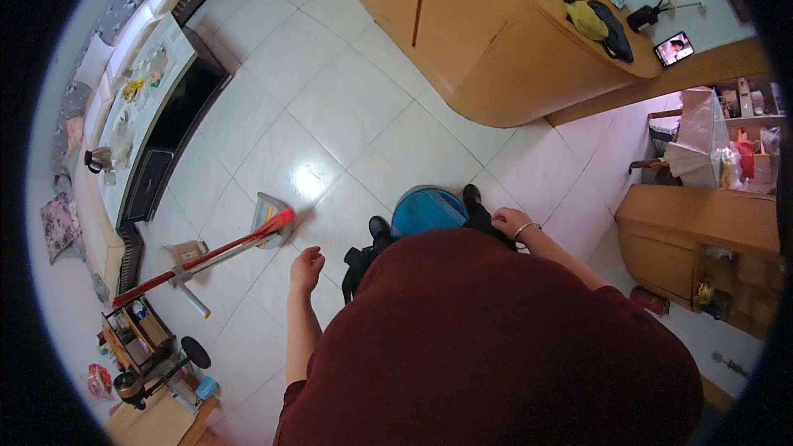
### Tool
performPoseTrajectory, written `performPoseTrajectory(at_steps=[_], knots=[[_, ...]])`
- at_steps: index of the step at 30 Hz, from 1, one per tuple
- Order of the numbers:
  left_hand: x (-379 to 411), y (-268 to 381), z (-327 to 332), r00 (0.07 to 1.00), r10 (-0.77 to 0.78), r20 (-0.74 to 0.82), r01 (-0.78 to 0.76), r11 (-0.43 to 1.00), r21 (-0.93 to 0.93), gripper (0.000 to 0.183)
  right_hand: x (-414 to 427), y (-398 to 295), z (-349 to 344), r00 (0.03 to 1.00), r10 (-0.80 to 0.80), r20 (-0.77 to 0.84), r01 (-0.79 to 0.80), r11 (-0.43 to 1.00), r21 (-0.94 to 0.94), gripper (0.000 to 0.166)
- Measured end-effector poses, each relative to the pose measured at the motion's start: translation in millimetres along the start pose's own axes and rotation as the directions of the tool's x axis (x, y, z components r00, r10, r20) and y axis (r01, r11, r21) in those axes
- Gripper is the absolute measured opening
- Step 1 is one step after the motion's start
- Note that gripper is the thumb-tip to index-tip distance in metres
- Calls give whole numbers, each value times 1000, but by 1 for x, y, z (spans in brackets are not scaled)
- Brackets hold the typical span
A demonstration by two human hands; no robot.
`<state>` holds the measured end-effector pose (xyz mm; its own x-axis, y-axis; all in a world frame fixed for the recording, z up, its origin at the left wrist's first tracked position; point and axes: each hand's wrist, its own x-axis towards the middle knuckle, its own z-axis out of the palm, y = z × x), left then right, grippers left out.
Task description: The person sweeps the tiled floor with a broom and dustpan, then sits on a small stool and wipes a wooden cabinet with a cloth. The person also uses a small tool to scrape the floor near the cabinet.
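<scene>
My left hand (307, 269) hangs at my side above the tiled floor, its fingers loosely curled and holding nothing that I can see. My right hand (509, 222), with a bracelet at the wrist, is beside my dark trouser leg; its fingers are bent, and whether they hold anything is unclear. Between my black shoes sits a round blue object (427, 210), partly hidden by my body. Left of my left hand, a red-headed broom (229, 246) slants across a grey dustpan (262, 203), both away from my hands.
A wooden cabinet (458, 31) carries a yellow and black cloth (587, 18) and a lit phone (674, 49). At the left stand a long low table (179, 49) with a kettle (98, 160) and a sofa. Near the lower left are a waste bin (186, 252) and a shelf rack (137, 331).
</scene>
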<state>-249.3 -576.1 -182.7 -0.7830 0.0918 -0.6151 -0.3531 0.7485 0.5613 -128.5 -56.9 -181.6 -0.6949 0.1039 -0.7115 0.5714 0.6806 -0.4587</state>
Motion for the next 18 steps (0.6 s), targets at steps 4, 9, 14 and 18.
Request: performPoseTrajectory(at_steps=[4, 9, 14, 18], knots=[[-5, 69, 33, 996, -90, 11, 89, 996, 25, 32, 23, 58, -28, 999, 35, 19, -38, 989, 144, 29], [-11, 142, 78, 988, 26, 152, -37, 997, 70, 38, 33, 104, -69, 994, 48, 99, -51, 998, 24, 34], [-5, 194, 78, 981, -43, 190, 30, 997, 69, 41, 49, 110, -50, 945, 34, 326, -41, 999, 15, 49], [39, 156, 71, 963, -37, 269, -36, 964, 264, 38, 68, 81, -43, 970, 137, 200, -115, 987, -115, 57]])
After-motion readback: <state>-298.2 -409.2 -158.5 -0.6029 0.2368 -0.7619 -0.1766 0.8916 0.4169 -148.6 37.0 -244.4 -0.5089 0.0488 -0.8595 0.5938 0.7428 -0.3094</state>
